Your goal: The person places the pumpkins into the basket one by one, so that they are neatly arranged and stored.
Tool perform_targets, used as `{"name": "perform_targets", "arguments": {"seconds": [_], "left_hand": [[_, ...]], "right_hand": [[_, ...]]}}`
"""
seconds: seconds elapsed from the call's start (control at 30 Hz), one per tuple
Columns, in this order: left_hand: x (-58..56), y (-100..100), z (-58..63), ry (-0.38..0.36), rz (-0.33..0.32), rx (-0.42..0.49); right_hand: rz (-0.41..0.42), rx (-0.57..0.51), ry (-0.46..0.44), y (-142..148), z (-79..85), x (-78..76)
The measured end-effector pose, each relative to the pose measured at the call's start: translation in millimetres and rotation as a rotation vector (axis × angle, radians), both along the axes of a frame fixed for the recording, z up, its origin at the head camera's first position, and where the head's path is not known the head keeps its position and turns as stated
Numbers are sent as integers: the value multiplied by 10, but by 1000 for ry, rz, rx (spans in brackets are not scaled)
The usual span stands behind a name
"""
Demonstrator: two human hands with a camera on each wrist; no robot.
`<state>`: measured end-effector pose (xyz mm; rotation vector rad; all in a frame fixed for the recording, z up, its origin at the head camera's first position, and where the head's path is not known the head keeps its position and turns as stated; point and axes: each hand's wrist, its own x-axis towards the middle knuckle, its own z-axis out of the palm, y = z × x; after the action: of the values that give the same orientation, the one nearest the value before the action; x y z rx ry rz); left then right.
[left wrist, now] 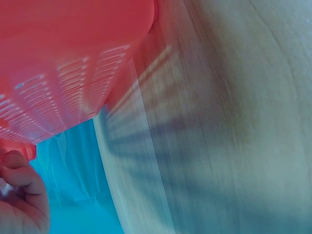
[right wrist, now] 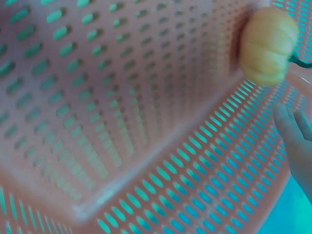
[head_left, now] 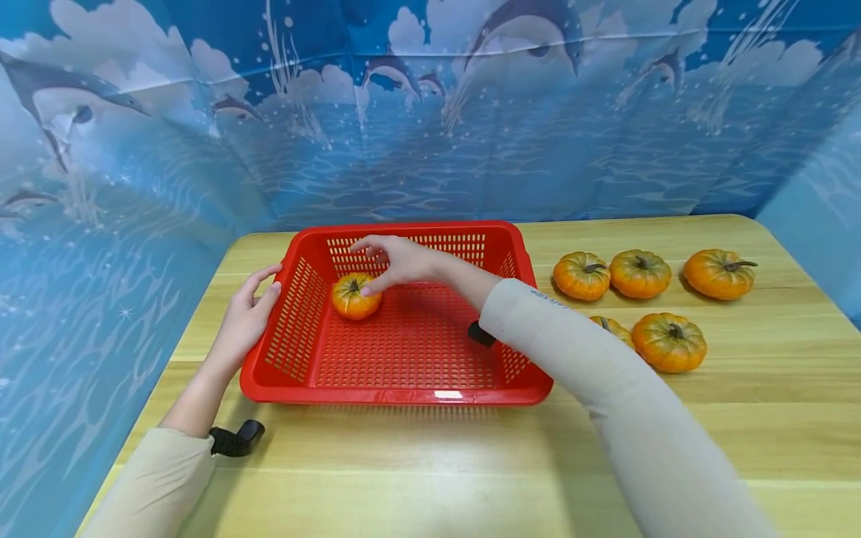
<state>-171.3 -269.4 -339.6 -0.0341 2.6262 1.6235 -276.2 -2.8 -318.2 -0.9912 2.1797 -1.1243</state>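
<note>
One pumpkin [head_left: 348,305] seems light, firm; best cupped round its sides; right hand [head_left: 400,261] loosely spread; left hand [head_left: 246,312] pinching the basket [head_left: 377,397] by its rim.

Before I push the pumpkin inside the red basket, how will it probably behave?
The pumpkin would probably slide or rock rather than roll far, being squat and ribbed. The red basket has raised sides that would likely stop it.
</note>
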Motion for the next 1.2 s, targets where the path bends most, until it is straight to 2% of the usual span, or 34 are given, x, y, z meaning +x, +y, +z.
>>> {"name": "perform_targets", "arguments": {"seconds": [0.37,0.83,1.0,1.2], "left_hand": [[-21,-1,11,13,-8,43],[-45,-12,-12,-8,13,74],[-28,3,1,-4,14,70],[-2,14,0,-5,16,73]], "right_hand": [[-26,-119,-24,297,404,86],[-129,-201,-45,837,723,183],[-184,-181,-44,1084,779,245],[-243,-171,-78,1345,757,310]]}}
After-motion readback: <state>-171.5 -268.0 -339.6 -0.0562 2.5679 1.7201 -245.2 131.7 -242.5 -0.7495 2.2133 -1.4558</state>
